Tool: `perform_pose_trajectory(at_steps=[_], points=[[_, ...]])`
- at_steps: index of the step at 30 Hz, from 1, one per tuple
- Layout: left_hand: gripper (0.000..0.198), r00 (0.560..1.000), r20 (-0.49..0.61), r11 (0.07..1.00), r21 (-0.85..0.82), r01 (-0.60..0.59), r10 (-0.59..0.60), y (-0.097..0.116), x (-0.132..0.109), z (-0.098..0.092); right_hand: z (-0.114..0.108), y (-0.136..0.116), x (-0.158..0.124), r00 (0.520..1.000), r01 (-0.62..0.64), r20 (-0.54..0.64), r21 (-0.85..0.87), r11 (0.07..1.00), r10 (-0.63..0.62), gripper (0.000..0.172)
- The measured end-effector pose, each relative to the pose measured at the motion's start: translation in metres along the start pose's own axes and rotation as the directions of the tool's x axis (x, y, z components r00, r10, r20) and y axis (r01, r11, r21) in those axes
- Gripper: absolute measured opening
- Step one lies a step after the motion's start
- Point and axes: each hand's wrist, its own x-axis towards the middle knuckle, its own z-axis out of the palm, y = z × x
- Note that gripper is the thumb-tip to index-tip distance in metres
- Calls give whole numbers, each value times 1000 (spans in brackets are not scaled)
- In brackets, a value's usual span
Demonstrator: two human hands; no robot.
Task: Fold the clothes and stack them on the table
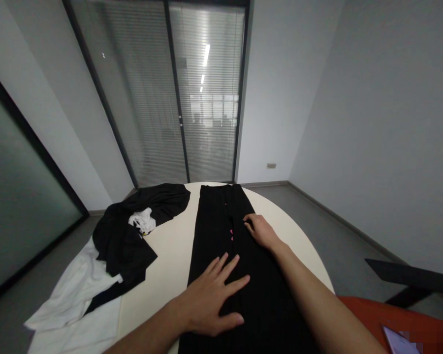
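Note:
A long black garment [217, 231] with small pink marks lies stretched lengthwise down the middle of a round white table [170, 250]. My left hand [212, 295] rests flat on its near part, fingers spread and pointing away from me. Farther up the cloth, my right hand [260, 230] lies palm down on the garment beside the pink marks, fingers extended. Neither hand holds anything.
A heap of black clothing [133, 231] with a white piece [143, 220] lies at the table's left. White cloth [77, 300] hangs over the near left edge. An orange seat [376, 314] with a phone [400, 341] is at lower right. Glass doors with blinds stand behind.

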Motion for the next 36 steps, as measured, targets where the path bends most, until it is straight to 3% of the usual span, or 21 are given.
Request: perform_pose_trajectory(at_steps=[3, 7, 13, 19, 21, 24, 26, 29, 31, 36], points=[[87, 1000, 12, 1000, 0, 4, -4, 0, 1, -2, 3, -6, -4, 999, 26, 44, -67, 997, -23, 42], [87, 1000, 24, 1000, 2, 11, -11, 0, 2, -3, 2, -15, -7, 989, -33, 142, -122, 992, 50, 48], [84, 1000, 26, 1000, 4, 16, -16, 2, 2, -4, -5, -29, -9, 969, 125, 216, -4, 992, -121, 55], [84, 1000, 15, 1000, 18, 17, -17, 5, 1, -4, -7, -31, -9, 955, 141, 258, 41, 989, -146, 54], [82, 1000, 5, 1000, 6, 25, -25, 4, 0, -4, -9, -24, -8, 970, 105, 215, 71, 992, -118, 54], [69, 988, -95, 993, 1, 121, -121, -8, 1, -3, -9, -10, -7, 991, -82, 104, -8, 997, 82, 54], [62, 942, -214, 964, 6, 265, -258, -24, 6, -3, -6, -2, -7, 973, -207, 92, -60, 977, 212, 54], [62, 813, -381, 879, 4, 476, -439, -55, 20, -5, -1, 2, -6, 954, -250, 153, -70, 966, 258, 54], [59, 742, -457, 828, 19, 560, -491, -77, 33, -10, 1, 2, -6, 956, -244, 149, -70, 967, 252, 53], [48, 621, -541, 742, -11, 670, -568, -122, 69, -33, 4, 1, -3, 968, -213, 120, -68, 975, 220, 52]])
